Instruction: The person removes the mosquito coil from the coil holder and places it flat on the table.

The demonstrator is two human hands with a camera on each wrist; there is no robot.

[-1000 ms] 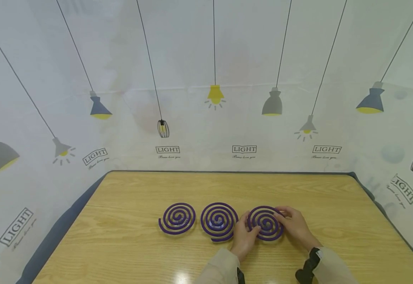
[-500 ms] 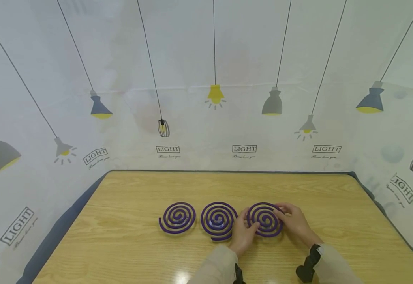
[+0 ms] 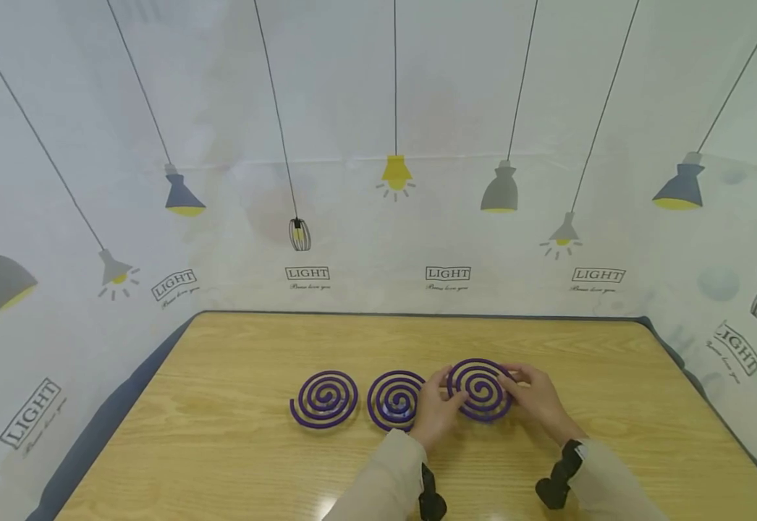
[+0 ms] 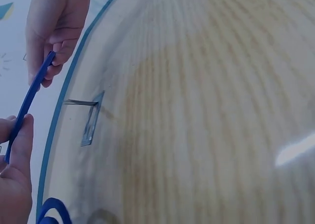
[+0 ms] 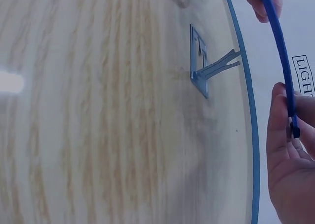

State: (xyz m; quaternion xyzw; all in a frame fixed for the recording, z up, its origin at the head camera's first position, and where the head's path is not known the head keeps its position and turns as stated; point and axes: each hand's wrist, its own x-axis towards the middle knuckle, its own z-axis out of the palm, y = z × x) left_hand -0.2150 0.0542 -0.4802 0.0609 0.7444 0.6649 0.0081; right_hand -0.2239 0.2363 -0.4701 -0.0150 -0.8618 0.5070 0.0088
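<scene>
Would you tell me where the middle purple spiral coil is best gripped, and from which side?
Probably by the outer ring, at opposite edges, coming from above. The middle coil lies flat on the table, thin and open, so the rim seems sturdier than the inner turns.

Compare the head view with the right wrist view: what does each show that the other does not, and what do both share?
Only the head view shows two more purple spiral coils lying flat, and the lamp-printed backdrop. Only the right wrist view shows a small metal stand on the wood. Both show the wooden table, and the left hand and right hand pinching opposite edges of the raised coil.
</scene>
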